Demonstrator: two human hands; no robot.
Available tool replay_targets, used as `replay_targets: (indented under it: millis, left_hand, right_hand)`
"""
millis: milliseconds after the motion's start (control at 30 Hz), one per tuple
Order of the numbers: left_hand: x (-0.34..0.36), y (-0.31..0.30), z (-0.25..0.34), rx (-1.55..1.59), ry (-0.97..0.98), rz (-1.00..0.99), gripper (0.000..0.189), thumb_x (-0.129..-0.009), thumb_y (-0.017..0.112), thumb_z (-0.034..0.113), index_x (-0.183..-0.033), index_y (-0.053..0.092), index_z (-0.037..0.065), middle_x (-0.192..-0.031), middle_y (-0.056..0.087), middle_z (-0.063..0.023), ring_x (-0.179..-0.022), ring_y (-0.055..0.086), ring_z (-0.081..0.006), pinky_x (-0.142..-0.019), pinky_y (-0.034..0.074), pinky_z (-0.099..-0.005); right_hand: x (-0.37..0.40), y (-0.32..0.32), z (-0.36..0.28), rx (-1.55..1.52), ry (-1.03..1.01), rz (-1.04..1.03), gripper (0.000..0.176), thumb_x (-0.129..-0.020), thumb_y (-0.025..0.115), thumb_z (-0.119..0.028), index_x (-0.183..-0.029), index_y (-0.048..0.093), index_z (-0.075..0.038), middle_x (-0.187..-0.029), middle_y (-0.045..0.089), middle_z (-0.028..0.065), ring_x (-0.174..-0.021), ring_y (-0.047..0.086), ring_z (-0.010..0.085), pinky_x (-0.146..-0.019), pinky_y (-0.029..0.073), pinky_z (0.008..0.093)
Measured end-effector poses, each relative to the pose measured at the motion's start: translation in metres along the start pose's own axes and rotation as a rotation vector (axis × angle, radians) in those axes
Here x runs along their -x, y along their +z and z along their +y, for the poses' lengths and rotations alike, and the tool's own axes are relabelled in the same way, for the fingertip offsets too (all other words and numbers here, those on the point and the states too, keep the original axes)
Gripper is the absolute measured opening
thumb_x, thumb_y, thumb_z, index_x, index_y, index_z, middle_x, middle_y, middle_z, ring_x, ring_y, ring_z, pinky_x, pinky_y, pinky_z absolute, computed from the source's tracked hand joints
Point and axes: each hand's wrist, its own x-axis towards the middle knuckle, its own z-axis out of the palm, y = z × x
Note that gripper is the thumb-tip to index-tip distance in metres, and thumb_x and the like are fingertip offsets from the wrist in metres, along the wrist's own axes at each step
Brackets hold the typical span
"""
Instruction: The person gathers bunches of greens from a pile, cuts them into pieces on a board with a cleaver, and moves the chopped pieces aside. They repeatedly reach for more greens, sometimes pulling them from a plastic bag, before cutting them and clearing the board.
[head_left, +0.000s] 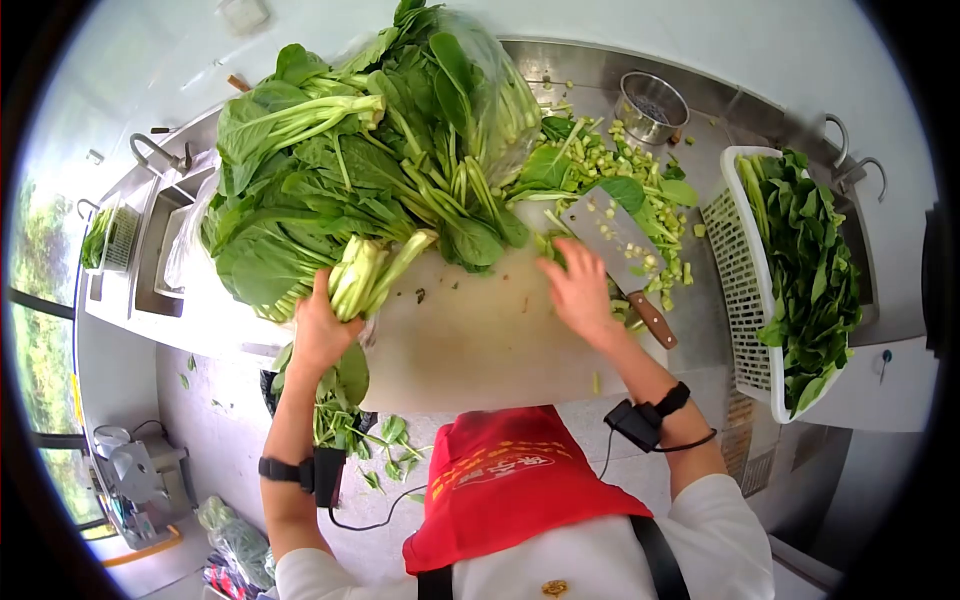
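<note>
While left hand (324,328) grips one greens bunch (356,275), one cleaver (620,256) flanks right hand (582,292)

- From my board's middle, eleven o'clock: leafy greens (330,195), deep green leaves, paler green stalks.
- Ten o'clock: the bunch (362,275) in my left hand (322,330), its stalks a light yellow-green.
- Beneath: my cutting board (470,350), creamy white with scattered dark flecks and brownish marks.
- Two o'clock: my cleaver (610,235), silver-grey blade dotted pale green, brown handle.
- One o'clock: chopped stalks (625,160), pale green; a bowl (640,128), silver.
- Three o'clock: the basket (738,275), white, patterned with rows of slots; dark green leaves (815,270) inside.
- Six o'clock: my apron (560,510), bright red, with yellow lettering and a white emblem.
</note>
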Motion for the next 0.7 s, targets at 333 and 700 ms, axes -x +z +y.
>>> replay_targets:
  millis: [333,700]
  left_hand:
    - [0.039,0.142,0.030,-0.425,0.408,-0.035,0.050,-0.071,0.056,0.011,-0.120,0.050,0.000,-0.104,0.060,-0.0141,-0.103,0.059,-0.0272,-0.091,0.037,-0.0470]
    - [0.061,0.139,0.051,-0.433,0.736,-0.191,0.062,-0.061,0.069,0.012,-0.120,0.052,0.006,-0.147,0.028,-0.0181,-0.140,0.019,-0.0370,-0.109,0.014,-0.0626]
  right_hand:
    - [0.065,-0.040,0.037,-0.114,0.274,0.018,0.039,-0.074,0.063,-0.005,-0.112,0.059,-0.013,-0.120,0.051,0.0109,-0.111,0.049,0.0333,-0.091,0.040,0.0444]
    - [0.109,-0.062,0.067,-0.057,0.541,-0.150,0.040,-0.074,0.060,-0.006,-0.112,0.048,-0.008,-0.107,0.055,0.0150,-0.093,0.057,0.0372,-0.074,0.049,0.0455]
